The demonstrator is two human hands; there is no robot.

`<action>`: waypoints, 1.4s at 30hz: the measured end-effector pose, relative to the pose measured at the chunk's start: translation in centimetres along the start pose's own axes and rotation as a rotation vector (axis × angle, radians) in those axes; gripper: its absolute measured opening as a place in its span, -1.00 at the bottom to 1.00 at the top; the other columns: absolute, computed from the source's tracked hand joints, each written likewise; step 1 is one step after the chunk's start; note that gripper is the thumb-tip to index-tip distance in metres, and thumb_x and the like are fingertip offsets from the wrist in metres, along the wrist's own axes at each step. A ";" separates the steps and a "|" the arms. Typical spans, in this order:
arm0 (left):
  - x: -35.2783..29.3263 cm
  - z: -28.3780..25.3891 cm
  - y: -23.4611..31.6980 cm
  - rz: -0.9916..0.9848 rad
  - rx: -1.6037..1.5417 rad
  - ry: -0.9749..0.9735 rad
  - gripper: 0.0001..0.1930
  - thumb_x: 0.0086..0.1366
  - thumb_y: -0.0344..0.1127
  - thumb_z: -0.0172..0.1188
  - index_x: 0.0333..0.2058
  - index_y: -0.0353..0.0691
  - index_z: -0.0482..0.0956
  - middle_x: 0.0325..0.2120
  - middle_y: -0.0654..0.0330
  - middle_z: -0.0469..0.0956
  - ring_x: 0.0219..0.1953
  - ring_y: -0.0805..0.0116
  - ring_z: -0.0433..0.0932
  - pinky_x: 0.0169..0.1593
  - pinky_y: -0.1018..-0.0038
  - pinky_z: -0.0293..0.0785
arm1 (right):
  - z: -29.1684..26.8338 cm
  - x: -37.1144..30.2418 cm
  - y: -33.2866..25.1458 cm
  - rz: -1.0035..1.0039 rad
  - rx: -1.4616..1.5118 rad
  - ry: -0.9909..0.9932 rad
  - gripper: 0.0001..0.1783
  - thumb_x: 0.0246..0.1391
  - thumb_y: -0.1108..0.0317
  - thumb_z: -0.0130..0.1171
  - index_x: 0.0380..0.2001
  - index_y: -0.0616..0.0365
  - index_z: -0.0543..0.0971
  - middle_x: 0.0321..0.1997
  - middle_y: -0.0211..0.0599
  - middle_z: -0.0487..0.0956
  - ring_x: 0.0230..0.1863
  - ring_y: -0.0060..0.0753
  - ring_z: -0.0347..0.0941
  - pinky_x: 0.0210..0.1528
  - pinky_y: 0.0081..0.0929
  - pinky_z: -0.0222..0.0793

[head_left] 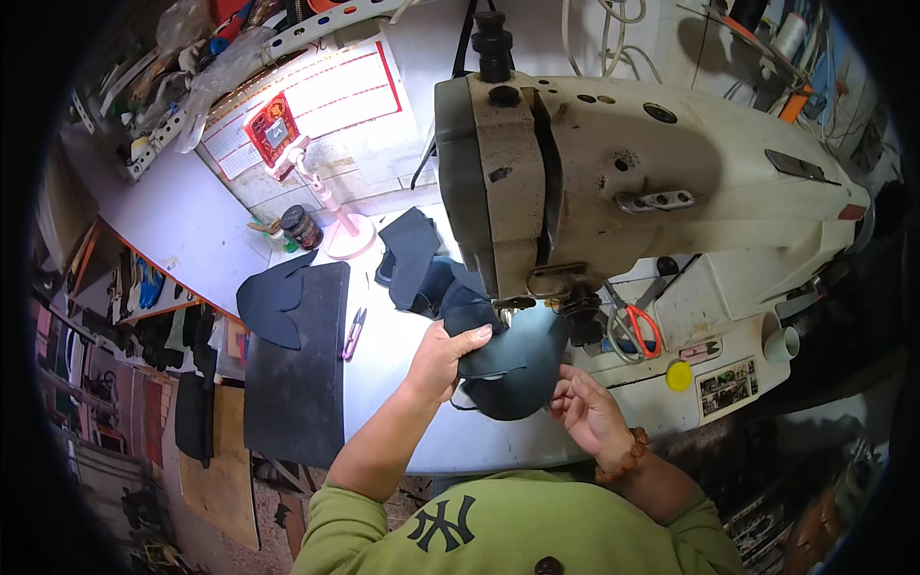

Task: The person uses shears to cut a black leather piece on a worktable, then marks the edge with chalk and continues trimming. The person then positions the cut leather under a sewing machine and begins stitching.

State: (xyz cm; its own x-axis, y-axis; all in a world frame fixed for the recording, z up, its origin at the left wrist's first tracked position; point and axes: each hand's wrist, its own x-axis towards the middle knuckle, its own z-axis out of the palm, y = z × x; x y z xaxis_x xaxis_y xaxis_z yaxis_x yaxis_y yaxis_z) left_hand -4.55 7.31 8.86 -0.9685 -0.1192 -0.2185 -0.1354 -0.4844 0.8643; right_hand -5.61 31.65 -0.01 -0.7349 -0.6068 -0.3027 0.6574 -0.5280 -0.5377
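Observation:
A dark, leather-like sewn piece with a curved lower edge lies under the head of a large beige sewing machine. My left hand grips its left side, thumb on top and fingers hidden beneath. At the lower right edge, my right hand has its fingers curled in and pinches the rim. The needle area is mostly hidden behind the machine head. More dark pieces are heaped just beyond my left hand.
Left of the work are pink-handled thread snips and a black board bearing cut dark pieces. A pink stand and dark jar stand behind. To the right lie red-handled scissors, a yellow disc and a cup.

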 end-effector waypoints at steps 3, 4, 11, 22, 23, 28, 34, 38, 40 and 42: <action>0.4 0.0 0.3 -0.010 -0.010 -0.016 -0.82 0.20 -0.48 0.26 -0.20 -0.32 0.59 -0.33 0.23 0.62 -0.32 0.44 0.60 -0.17 0.50 0.56 | 0.4 -0.3 -0.3 0.004 -0.013 0.021 -0.65 0.22 0.23 0.15 0.00 0.15 0.42 -0.29 -0.31 0.54 -0.31 -0.47 0.44 -0.17 -0.46 0.39; 0.4 -0.1 0.4 -0.019 -0.019 -0.029 -0.82 0.20 -0.48 0.26 -0.20 -0.32 0.59 -0.33 0.24 0.62 -0.32 0.44 0.60 -0.17 0.50 0.55 | 0.5 -0.3 -0.4 0.003 -0.007 0.002 -0.70 0.22 0.24 0.15 -0.05 0.14 0.46 -0.31 -0.32 0.54 -0.33 -0.49 0.43 -0.18 -0.48 0.38; 0.8 -0.5 0.2 -0.022 0.001 -0.028 -0.83 0.22 -0.48 0.25 -0.20 -0.31 0.60 -0.34 0.24 0.62 -0.32 0.45 0.59 -0.17 0.50 0.54 | 0.6 -0.3 -0.3 0.027 -0.040 0.023 -0.75 0.22 0.20 0.16 -0.15 0.12 0.52 -0.35 -0.36 0.55 -0.38 -0.53 0.41 -0.24 -0.53 0.35; 2.4 -0.3 0.9 0.068 -0.042 -0.040 -0.87 0.25 -0.54 0.18 -0.22 -0.36 0.59 -0.34 0.18 0.65 -0.32 0.40 0.63 -0.16 0.46 0.56 | -0.8 -0.6 0.6 -0.028 0.034 0.093 -0.74 0.20 0.24 0.21 -0.16 0.19 0.54 -0.31 -0.37 0.60 -0.39 -0.51 0.47 -0.36 -0.56 0.39; 2.5 -0.3 1.0 0.058 -0.022 -0.015 -0.87 0.25 -0.55 0.18 -0.21 -0.36 0.59 -0.34 0.17 0.65 -0.32 0.40 0.63 -0.16 0.47 0.56 | -0.9 -0.7 0.6 -0.024 0.004 0.102 -0.73 0.20 0.21 0.20 -0.15 0.16 0.53 -0.32 -0.39 0.59 -0.39 -0.51 0.45 -0.34 -0.53 0.37; 2.6 -0.5 1.0 0.049 -0.037 -0.029 -0.86 0.25 -0.55 0.18 -0.20 -0.37 0.58 -0.34 0.17 0.64 -0.31 0.38 0.64 -0.15 0.44 0.59 | -1.9 -1.0 0.7 -0.016 -0.058 0.145 -0.71 0.24 0.15 0.14 -0.13 0.13 0.51 -0.32 -0.41 0.58 -0.40 -0.51 0.41 -0.31 -0.49 0.34; 3.7 -0.7 1.0 0.063 -0.062 -0.053 -0.83 0.27 -0.57 0.13 -0.16 -0.40 0.56 -0.28 0.14 0.64 -0.27 0.37 0.65 -0.13 0.43 0.61 | -3.1 -1.3 0.5 -0.070 -0.063 0.148 -0.77 0.26 0.21 0.10 -0.21 0.15 0.52 -0.35 -0.38 0.56 -0.40 -0.48 0.42 -0.34 -0.51 0.37; 4.8 -0.9 1.4 0.060 -0.091 -0.042 -0.81 0.28 -0.55 0.09 -0.14 -0.40 0.56 -0.26 0.13 0.64 -0.24 0.38 0.65 -0.15 0.43 0.61 | -3.3 -1.5 -0.3 -0.108 -0.048 0.176 -0.81 0.24 0.25 0.12 -0.25 0.16 0.52 -0.37 -0.39 0.54 -0.38 -0.49 0.44 -0.35 -0.51 0.38; 5.2 -0.8 1.6 0.050 -0.052 -0.006 -0.82 0.29 -0.54 0.09 -0.16 -0.39 0.57 -0.27 0.13 0.64 -0.27 0.38 0.65 -0.18 0.44 0.61 | -3.2 -1.7 -0.8 -0.137 -0.018 0.214 -0.81 0.23 0.25 0.13 -0.24 0.16 0.52 -0.38 -0.39 0.54 -0.37 -0.50 0.45 -0.35 -0.52 0.38; 5.3 -0.8 1.8 0.055 -0.074 -0.026 -0.84 0.28 -0.54 0.09 -0.18 -0.39 0.58 -0.29 0.14 0.65 -0.31 0.39 0.65 -0.21 0.45 0.60 | -3.0 -1.9 -1.6 -0.151 -0.019 0.206 -0.82 0.27 0.31 0.10 -0.20 0.20 0.52 -0.38 -0.38 0.56 -0.39 -0.55 0.46 -0.36 -0.58 0.38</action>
State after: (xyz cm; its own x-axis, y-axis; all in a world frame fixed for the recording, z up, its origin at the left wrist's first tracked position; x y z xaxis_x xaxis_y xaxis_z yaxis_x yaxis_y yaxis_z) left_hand -9.78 5.12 8.92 -0.9792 -0.1252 -0.1594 -0.0674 -0.5407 0.8385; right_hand -5.73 35.44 -0.93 -0.8444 -0.3868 -0.3705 0.5355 -0.5910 -0.6033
